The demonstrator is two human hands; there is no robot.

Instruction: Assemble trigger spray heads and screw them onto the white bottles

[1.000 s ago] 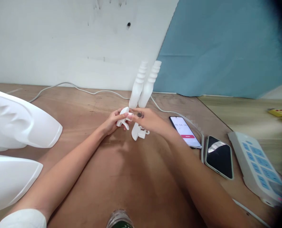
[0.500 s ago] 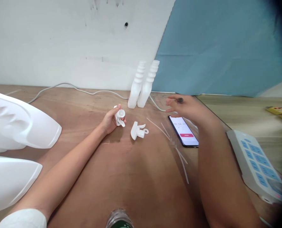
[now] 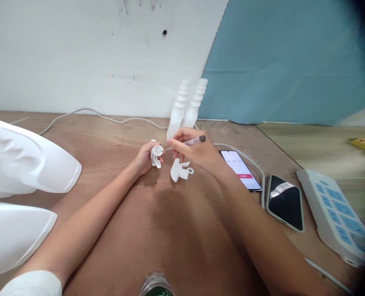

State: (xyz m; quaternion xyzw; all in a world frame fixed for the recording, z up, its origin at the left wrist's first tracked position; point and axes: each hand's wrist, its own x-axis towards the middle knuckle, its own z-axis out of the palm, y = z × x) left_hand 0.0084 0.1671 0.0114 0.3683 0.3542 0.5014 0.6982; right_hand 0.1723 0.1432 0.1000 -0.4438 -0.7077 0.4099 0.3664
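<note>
In my left hand [image 3: 145, 158] is a white trigger spray head [image 3: 155, 158], its round opening facing right. My right hand [image 3: 191, 146] is closed around a slim pen-like tool [image 3: 194, 141] with a clear barrel and a dark end. The tool's thin tip reaches the round opening; whether it goes inside I cannot tell. Below my right hand, a second white spray head [image 3: 180, 170] lies on the wooden table [image 3: 133, 230]. Behind that hand two white bottles [image 3: 178, 107] with ribbed necks stand side by side, their lower parts partly hidden.
Large white bottles [image 3: 47, 160] lie at the left. To the right are a phone [image 3: 245, 176] showing a timer, a dark-screened phone [image 3: 285, 203] and a power strip [image 3: 336, 218]. A clear bottle [image 3: 157, 283] stands at the near edge. A cable [image 3: 108, 118] runs along the wall.
My right hand has moved left from above the timer phone, bringing the pen-like tool to the held spray head. My left hand stays almost still. My right arm now covers the thin white tubes.
</note>
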